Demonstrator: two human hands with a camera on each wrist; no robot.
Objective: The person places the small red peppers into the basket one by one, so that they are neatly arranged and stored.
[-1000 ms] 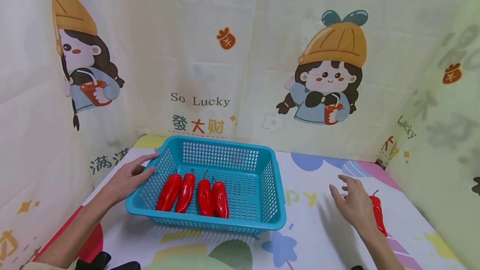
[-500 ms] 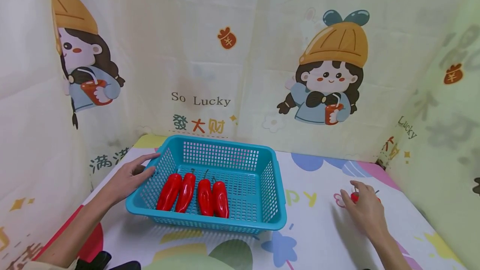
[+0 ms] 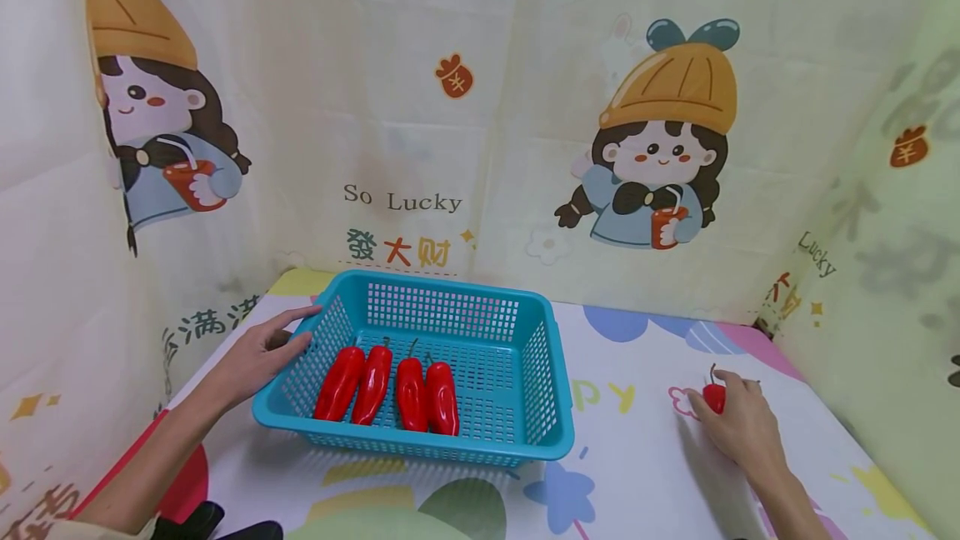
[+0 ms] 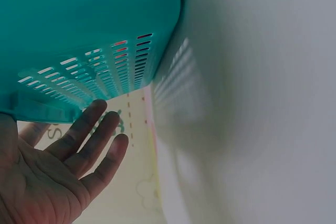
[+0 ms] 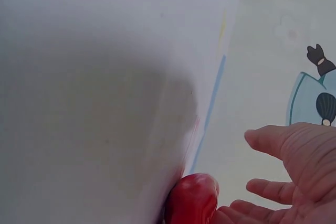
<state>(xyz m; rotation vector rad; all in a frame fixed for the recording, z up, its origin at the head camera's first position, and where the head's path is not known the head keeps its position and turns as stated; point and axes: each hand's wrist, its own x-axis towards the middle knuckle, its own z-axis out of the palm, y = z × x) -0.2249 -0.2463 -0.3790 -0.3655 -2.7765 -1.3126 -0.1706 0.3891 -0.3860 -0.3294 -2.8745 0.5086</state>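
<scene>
Inside the blue plastic basket (image 3: 420, 442), several red chili peppers (image 3: 412, 394) lie side by side on the left. My left hand (image 3: 255, 361) touches the basket's left rim; in the left wrist view its fingers (image 4: 97, 153) spread loosely beneath the rim, apart from the side wall. Over on the right, my right hand (image 3: 742, 419) is at another red chili pepper (image 3: 715, 397), partly hidden under it. The right wrist view has that pepper (image 5: 191, 200) beside my lower fingers, while the thumb (image 5: 268, 139) stands off from it.
A printed white cloth (image 3: 622, 457) covers the table. Pale curtains (image 3: 510, 148) with cartoon figures enclose the back and both sides. Something black (image 3: 225, 523) shows at the bottom edge near my left forearm.
My right hand has moved right over the lone pepper, which now shows between thumb and index finger, its stem shifted left. The left hand and basket stay in place.
</scene>
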